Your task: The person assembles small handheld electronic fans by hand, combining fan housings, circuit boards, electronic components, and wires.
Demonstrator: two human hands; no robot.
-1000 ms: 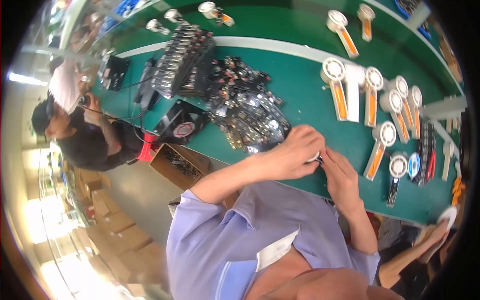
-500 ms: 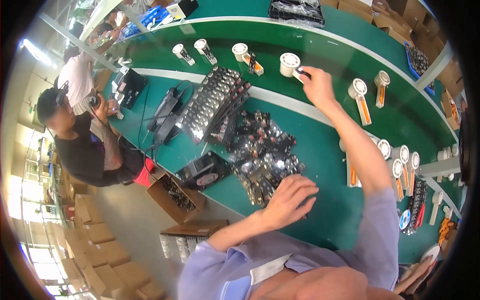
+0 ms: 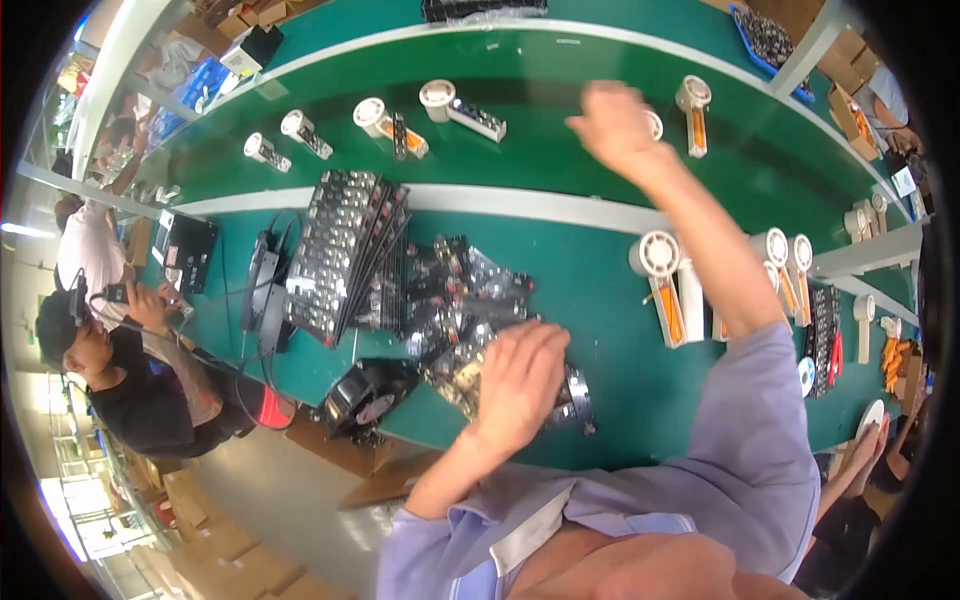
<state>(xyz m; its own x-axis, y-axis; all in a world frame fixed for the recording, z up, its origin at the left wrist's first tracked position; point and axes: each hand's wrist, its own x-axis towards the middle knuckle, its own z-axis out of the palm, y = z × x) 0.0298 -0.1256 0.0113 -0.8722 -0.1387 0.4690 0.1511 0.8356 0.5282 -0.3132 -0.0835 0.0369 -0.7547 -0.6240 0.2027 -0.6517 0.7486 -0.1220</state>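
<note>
You're reaching out over the green strip [image 3: 560, 150] with your right hand [image 3: 615, 125]; its fingers are blurring, so whether they're gripping anything you can't tell from here; a white fan head [image 3: 654, 124] is peeking out just beside that wrist, mostly hiding behind it; farther right a fan with an orange strip [image 3: 693, 110] is lying on the same green strip.

Your left hand [image 3: 522, 385] is resting low over the near part of the loose board pile [image 3: 450, 290]; its fingers are bending and lying close together; their tips are pointing away from you, and whether they're pinching a board you can't tell; a shiny board [image 3: 575, 400] is sticking out on that hand's right.

Left of the pile, a stack of boards [image 3: 335, 250] is leaning; a black cooling fan [image 3: 365, 395] is sitting near the table edge, nearer you; beyond the white rail [image 3: 560, 209], a fan with a dark board [image 3: 465, 110] along its handle is lying left of your right hand; more small fans are lying farther left; on the green table [image 3: 620, 400], another white fan [image 3: 658, 260] is showing its orange strip, left of your right forearm.
</note>
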